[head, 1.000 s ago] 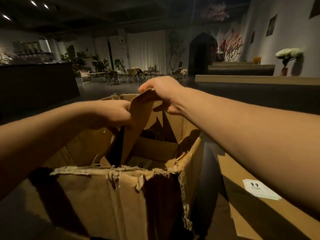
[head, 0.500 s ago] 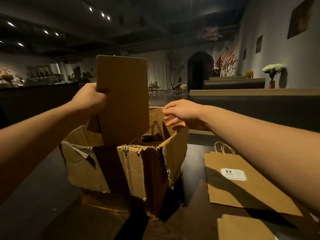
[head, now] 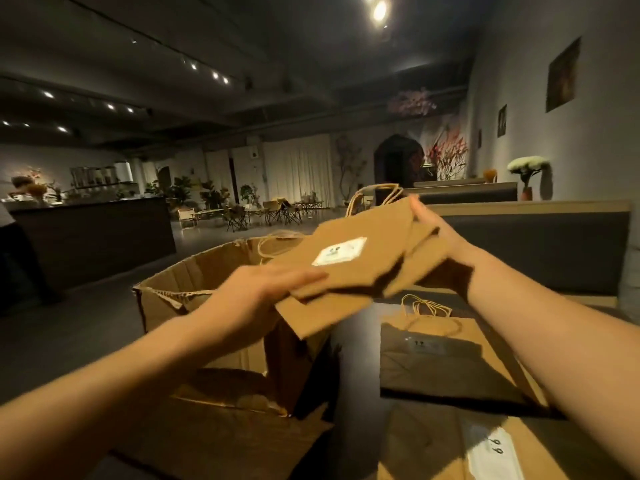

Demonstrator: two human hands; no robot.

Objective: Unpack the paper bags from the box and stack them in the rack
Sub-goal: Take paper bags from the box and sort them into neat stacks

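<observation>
Dim café-type room w/ a dark surface (head: 356, 362) in the foreground, carrying everything below. Biggest item: torn cardboard box (head: 194, 299), open-topped, sitting at approx 8 o'clock from frame centre, near wall ripped & ragged; rope handles of more bags show inside at its far rim. Next: held bundle of paper bags (head: 360, 268), several flat brown bags fanned slightly, lifted clear above the box's right side, tilted w/ handles pointing away toward 1 o'clock; white label on the top bag, print too blurred to read. At 4 o'clock, flat paper bag (head: 450, 362) lying on the surface in shadow, rope handles at its far end, small label on it. At 5 o'clock, nearer the camera, another flat bag (head: 498, 448) w/ a white label reading "9.9". Left hand (head: 252, 299) comes in from 8 o'clock & holds the bundle's near corner: fingers (head: 298, 278) straight & pressed together on top of the bags; thumb hidden, so can't tell if it clamps underneath. Right hand (head: 436, 233) comes in from 4 o'clock & supports the bundle's far right edge near the handles, fingers extended along the paper, palm against the edge; grip underneath not visible. Rack not in view.
</observation>
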